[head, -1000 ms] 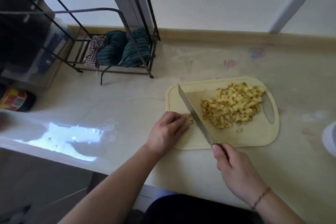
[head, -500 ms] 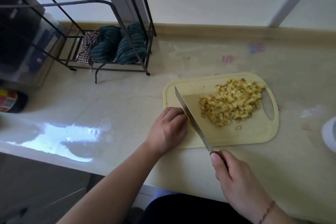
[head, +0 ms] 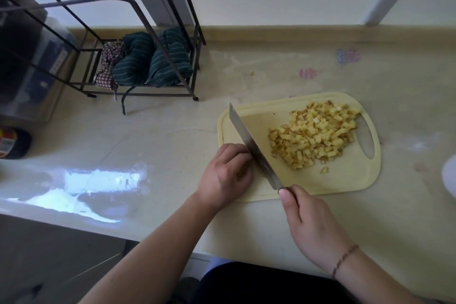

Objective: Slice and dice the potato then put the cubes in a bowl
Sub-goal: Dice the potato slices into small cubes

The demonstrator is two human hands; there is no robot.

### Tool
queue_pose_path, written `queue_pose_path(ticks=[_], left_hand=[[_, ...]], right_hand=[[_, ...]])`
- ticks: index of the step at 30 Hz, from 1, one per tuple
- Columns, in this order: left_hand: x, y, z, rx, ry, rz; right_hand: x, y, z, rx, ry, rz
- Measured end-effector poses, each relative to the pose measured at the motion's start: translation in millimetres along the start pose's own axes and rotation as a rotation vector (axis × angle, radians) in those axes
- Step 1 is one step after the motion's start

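A pale yellow cutting board (head: pixel 345 180) lies on the counter. A heap of diced potato cubes (head: pixel 313 136) sits on its right half, with one loose cube (head: pixel 325 169) just below the heap. My right hand (head: pixel 313 227) grips the handle of a cleaver-style knife (head: pixel 249 140), whose blade runs diagonally across the board's left part. My left hand (head: pixel 224 175) rests on the board's left edge with curled fingers, knuckles against the blade. The last potato piece under those fingers is hidden.
A white rounded object, perhaps a bowl (head: pixel 450 177), shows at the right edge. A black wire rack (head: pixel 195 69) holding folded green striped cloths (head: pixel 148 61) stands at the back left. A dark jar (head: pixel 12 142) sits far left. The counter's front edge runs below my arms.
The small potato piece seen at my left fingertips a second ago is now covered by my curled fingers. The knife blade has shifted left, against my knuckles.
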State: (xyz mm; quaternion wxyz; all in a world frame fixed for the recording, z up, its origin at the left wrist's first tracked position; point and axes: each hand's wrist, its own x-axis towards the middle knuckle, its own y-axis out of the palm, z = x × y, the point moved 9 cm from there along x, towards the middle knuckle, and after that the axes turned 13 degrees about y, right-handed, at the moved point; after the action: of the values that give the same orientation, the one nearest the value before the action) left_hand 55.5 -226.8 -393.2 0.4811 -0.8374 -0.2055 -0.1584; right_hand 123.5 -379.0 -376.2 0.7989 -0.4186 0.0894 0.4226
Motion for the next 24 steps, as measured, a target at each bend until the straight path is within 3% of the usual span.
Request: queue_pose_path(ticks=[5,11,13,15,19,24], left_hand=[[-1.9,-4.2,-6.7,0.061,0.023,0.019],[7.0,2.9,-35.0,0.134,0.257,0.116],[7.4,0.7,-37.1,0.147,0.152,0.073],[5.9,-6.5,-36.1,0.128,-0.075,-0.018],[-10.3,-12.0,-33.3,-0.084,-0.545,-0.211],[-19.1,-3.2,-28.9,-0.113,-0.694,-0.162]], right_hand=[[-4.6,-5.2,-12.0,0.110,0.071,0.031],[-7.9,-10.0,-24.6,0.343,0.210,0.141],[-10.5,-4.2,-30.2,0.520,0.312,0.218],[-14.4,1.3,-29.0,0.667,0.361,0.275],[-22.7,6.0,-19.9,0.767,0.307,0.310],[-27.5,7.4,-23.3,0.774,0.294,0.315]])
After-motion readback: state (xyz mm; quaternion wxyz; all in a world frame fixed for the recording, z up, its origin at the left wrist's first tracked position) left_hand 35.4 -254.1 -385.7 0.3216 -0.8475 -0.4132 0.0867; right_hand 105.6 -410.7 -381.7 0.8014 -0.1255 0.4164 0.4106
